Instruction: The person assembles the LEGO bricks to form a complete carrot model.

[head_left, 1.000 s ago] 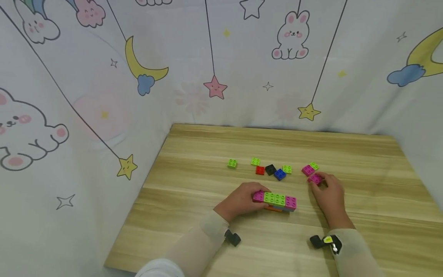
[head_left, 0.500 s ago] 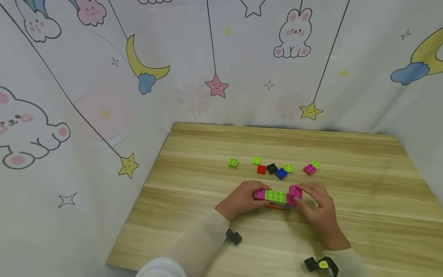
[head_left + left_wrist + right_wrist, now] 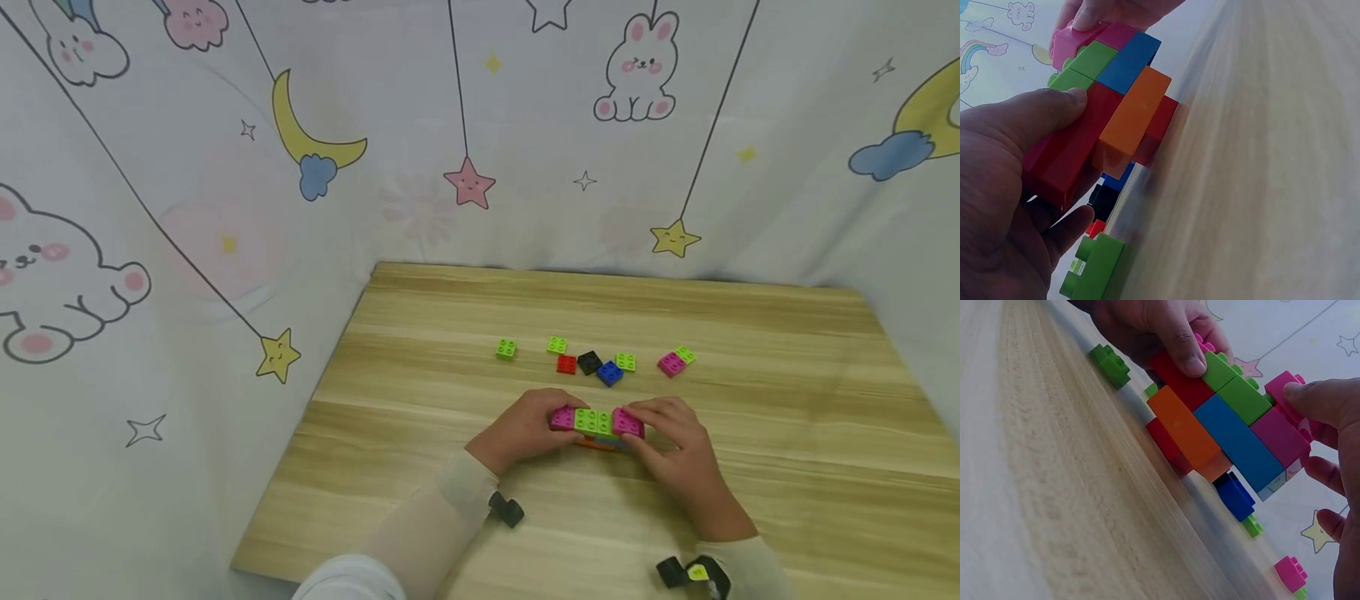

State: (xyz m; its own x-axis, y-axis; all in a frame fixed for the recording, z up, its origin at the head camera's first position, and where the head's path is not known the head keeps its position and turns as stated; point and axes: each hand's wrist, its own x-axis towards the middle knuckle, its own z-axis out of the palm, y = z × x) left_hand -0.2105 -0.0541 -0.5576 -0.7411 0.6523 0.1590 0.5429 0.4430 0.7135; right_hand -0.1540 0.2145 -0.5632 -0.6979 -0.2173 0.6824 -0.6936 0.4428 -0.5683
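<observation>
Block assembly, head view: was located on the near side of loose blocks; left hand gripped its left end, right hand pinched pink block atop its right end. Left wrist view: orange block sat beneath blue block. Right wrist view: pink block's full seating was undetermined.

Wood-grain table, white backdrop, printed bunnies

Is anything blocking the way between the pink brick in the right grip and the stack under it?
No, nothing visible. The pink brick in the right grip is over the magenta brick at the right end of the stack; whether it is seated, I cannot tell. Loose bricks lie farther back.
</observation>
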